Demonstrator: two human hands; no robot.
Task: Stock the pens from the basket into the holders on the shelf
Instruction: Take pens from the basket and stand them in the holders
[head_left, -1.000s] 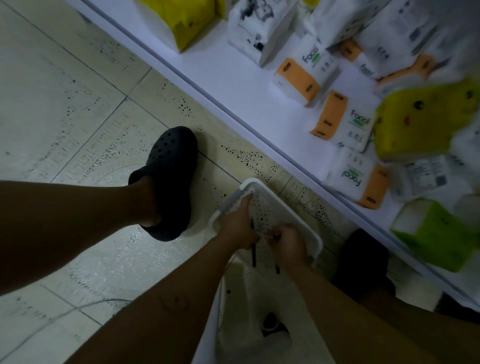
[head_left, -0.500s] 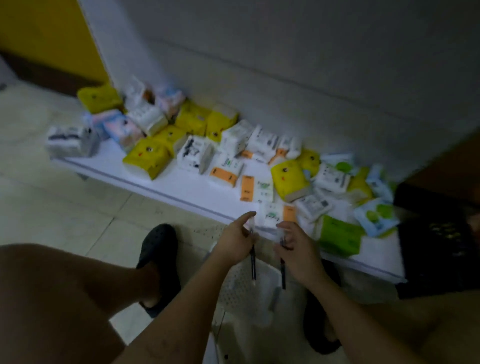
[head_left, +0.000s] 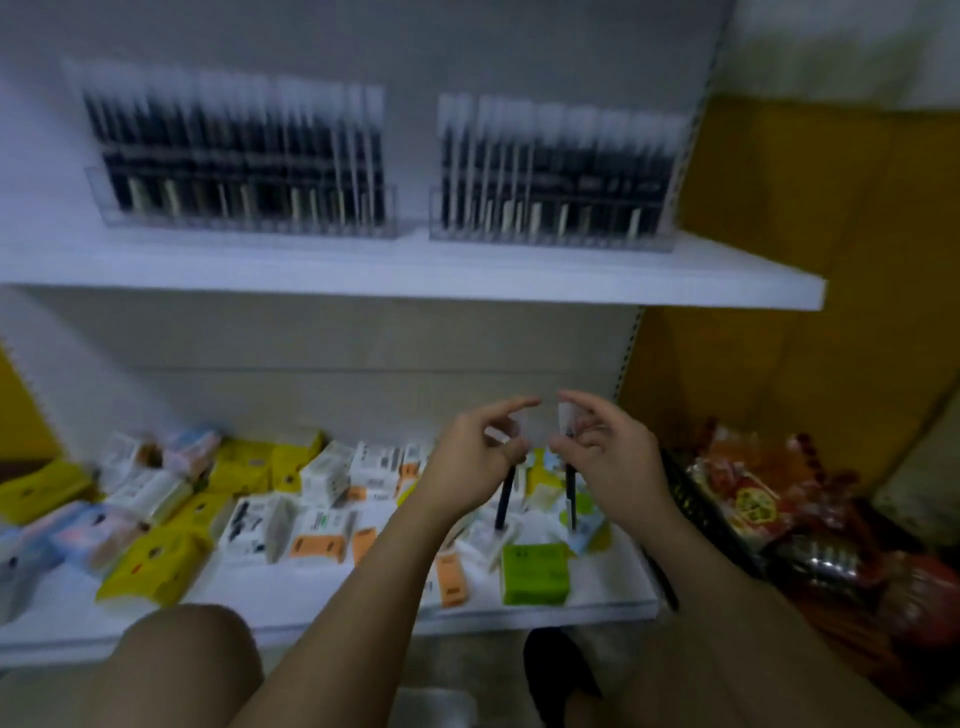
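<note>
My left hand (head_left: 480, 457) grips a dark pen (head_left: 505, 499) that hangs down from its fingers. My right hand (head_left: 608, 457) grips a second dark pen (head_left: 571, 499) the same way. Both hands are raised side by side in front of the lower shelf, below the upper shelf (head_left: 415, 270). On that upper shelf stand two clear holders, the left holder (head_left: 244, 208) and the right holder (head_left: 550, 218), both packed with several dark pens. A white corner of the basket (head_left: 436, 706) shows at the bottom edge between my knees.
The lower shelf (head_left: 311, 597) is strewn with several tissue packs in yellow, white, orange and green. A dark crate of red packets (head_left: 753, 509) stands at the right, by a yellow wall. My black shoe (head_left: 556, 670) is on the floor.
My view has swung up from the basket on the floor to the shelves. Both hands have lifted out of the basket, each with a pen, and risen towards the upper shelf.
</note>
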